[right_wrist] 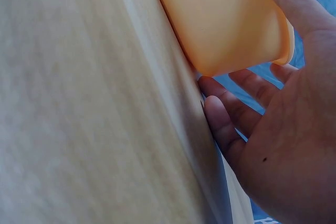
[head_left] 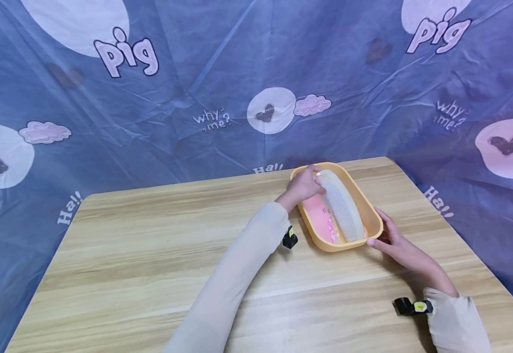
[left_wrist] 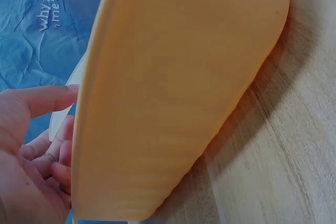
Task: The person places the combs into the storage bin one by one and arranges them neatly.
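A large pale comb (head_left: 341, 206) lies slanted in a yellow-orange plastic basin (head_left: 371, 215), its teeth facing left. My left hand (head_left: 304, 185) reaches over the basin's far left rim and pinches the comb's far end. In the left wrist view, the basin's wall (left_wrist: 157, 77) hides most of the comb and some fingers of that hand (left_wrist: 31, 150). Around the near right corner of the basin curves my right hand (head_left: 399, 247), thumb at the rim and fingers along the outer side. A flat pink thing (head_left: 318, 215) with small pink bits lies beside the comb.
The basin stands on a wood-grain table (head_left: 159, 264), near its back right part. Behind and to the right hangs a blue printed cloth (head_left: 194, 73). A black wrist camera (head_left: 290, 238) sits by the left sleeve, another camera (head_left: 411, 307) by the right.
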Demonstrator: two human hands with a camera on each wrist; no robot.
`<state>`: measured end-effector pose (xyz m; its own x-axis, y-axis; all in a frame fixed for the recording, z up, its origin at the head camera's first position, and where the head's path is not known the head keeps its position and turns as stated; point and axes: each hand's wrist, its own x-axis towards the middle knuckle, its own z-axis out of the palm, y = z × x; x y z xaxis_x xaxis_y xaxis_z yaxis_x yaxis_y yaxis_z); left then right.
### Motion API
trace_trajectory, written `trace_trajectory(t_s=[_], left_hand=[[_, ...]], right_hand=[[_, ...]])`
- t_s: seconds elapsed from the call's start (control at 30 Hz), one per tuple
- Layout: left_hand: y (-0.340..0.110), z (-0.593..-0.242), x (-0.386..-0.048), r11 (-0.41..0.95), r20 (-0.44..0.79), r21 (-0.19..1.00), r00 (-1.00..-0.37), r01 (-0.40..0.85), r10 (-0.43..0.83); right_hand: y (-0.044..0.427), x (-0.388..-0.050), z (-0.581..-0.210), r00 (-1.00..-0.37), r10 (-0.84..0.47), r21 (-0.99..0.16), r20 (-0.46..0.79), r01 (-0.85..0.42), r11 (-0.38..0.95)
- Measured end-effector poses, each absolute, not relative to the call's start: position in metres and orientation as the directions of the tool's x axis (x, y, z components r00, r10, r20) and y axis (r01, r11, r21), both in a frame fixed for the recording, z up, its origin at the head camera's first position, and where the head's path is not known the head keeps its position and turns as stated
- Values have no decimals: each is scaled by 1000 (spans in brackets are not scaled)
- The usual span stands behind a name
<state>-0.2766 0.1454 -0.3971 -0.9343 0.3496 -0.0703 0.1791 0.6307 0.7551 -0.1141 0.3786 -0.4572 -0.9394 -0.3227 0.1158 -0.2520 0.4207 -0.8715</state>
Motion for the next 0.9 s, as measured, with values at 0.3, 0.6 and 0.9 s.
trace_trajectory(t_s=[0.3,0.6,0.9], left_hand=[[146,-396,-276,719,-68,666,-943,199,324],[149,-402,-277,748,-55,632,-951,203,305],[147,-405,-279,769,-48,567,-920,295,388]], right_hand=[[381,-115,-457,-937,-328,-865,122,-263,428],[379,-113,-459,-936,-328,-868,132,-268,417],[381,-114,-458,-933,-332,-868,138,-276,413]])
